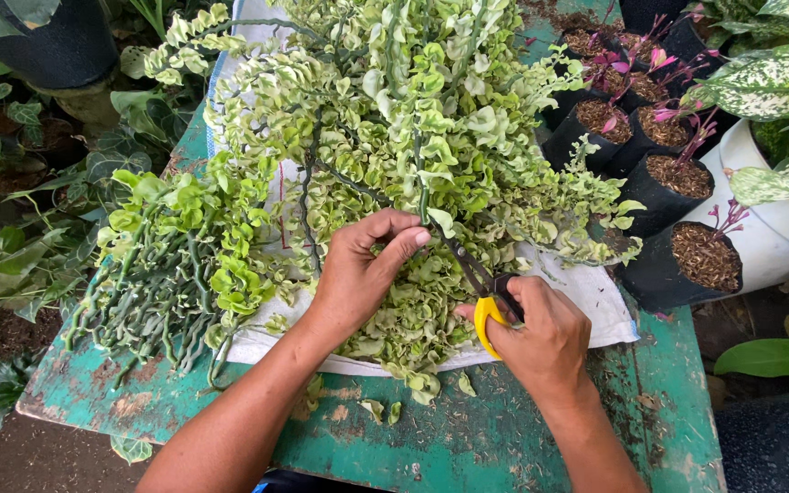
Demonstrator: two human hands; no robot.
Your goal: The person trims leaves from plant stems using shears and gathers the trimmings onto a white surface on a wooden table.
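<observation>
- Head view: the left hand (358, 274) pinches a dark green stem (424, 196) of the curly-leaved, pale green and cream cutting pile (413, 110) between thumb and fingers, closed tight on it.
- Just right of that pinch, the right hand (541, 333) is wrapped around the yellow-handled scissors with dark metal blades (484, 292); the blades run up and left toward the held stem, and leaves hide how far apart they stand.
- Under both grips lies a white woven sack (595, 292) spread on a worn, teal-painted wooden table (468, 438); a few loose leaves (372, 409) lie on the table below the left wrist.
- Left of the pinch sits a second heap of brighter green trimmed stems (175, 265); well to the right of the scissors stand black plastic nursery pots (682, 246) filled with brown husk.
- To cut well, in my judgement: keep the stem taut and lifted clear of its neighbours, set the blades just beyond the fingertips (420, 237), square to the stem, and check no finger lies in the blades' path.
</observation>
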